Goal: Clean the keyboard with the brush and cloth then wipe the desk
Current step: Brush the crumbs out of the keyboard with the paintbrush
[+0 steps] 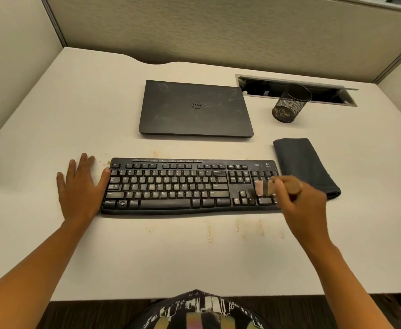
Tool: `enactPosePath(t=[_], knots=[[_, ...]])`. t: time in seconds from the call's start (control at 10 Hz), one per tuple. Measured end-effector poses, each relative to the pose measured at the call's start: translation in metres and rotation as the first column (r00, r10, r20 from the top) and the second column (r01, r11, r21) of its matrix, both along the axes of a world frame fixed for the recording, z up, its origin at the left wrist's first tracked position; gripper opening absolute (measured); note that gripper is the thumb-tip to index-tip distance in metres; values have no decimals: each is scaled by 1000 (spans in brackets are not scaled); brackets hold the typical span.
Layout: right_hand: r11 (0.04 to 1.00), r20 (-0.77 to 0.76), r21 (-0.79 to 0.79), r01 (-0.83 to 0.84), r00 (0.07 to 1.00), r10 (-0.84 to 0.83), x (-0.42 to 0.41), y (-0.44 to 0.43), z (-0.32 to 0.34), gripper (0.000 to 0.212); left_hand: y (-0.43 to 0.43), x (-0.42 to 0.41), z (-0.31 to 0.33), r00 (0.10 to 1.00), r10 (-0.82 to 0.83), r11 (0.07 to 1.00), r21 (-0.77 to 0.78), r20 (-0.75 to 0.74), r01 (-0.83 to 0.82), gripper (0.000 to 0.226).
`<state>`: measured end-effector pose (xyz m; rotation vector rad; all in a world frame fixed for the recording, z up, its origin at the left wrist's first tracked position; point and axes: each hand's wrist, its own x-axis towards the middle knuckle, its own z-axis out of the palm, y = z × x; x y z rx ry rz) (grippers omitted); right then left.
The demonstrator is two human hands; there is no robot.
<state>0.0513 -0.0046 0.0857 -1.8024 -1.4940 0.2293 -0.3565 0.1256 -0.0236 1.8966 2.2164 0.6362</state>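
A black dusty keyboard (171, 186) lies across the middle of the white desk (52, 110). My left hand (80, 188) lies flat on the desk, fingers spread, with the thumb against the keyboard's left edge. My right hand (301, 205) grips a small brush (266, 188) with a wooden handle; its pale bristles are blurred over the number pad at the keyboard's right end. A folded dark cloth (304, 165) lies on the desk just right of the keyboard, behind my right hand.
A closed dark laptop (194, 108) lies behind the keyboard. A black mesh pen cup (289, 105) stands at the back right, in front of an open cable slot (277, 86). Brownish crumbs and stains (209, 233) dot the desk in front of the keyboard. Partition walls surround the desk.
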Motion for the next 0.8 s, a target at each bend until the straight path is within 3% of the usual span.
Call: enactPosePath(t=[0.2, 0.4, 0.5, 0.7, 0.8], knots=[[998, -59, 2, 55, 997, -55, -5, 39, -11, 24, 0, 0, 1, 1000, -6, 1000, -3, -2, 6, 56], [996, -119, -33, 84, 989, -87, -4, 14, -13, 33, 0, 1, 2, 1000, -6, 1000, 2, -1, 6, 57], [985, 2, 11, 172, 985, -172, 1, 9, -12, 35, 0, 0, 1, 1000, -4, 1000, 4, -1, 4, 57], [985, -139, -62, 159, 976, -166, -1, 16, -6, 26, 1, 1, 1, 1000, -10, 1000, -1, -8, 10, 57], [961, -48, 9, 276, 960, -275, 9, 22, -1, 28, 0, 1, 2, 1000, -5, 1000, 0, -10, 5, 57]])
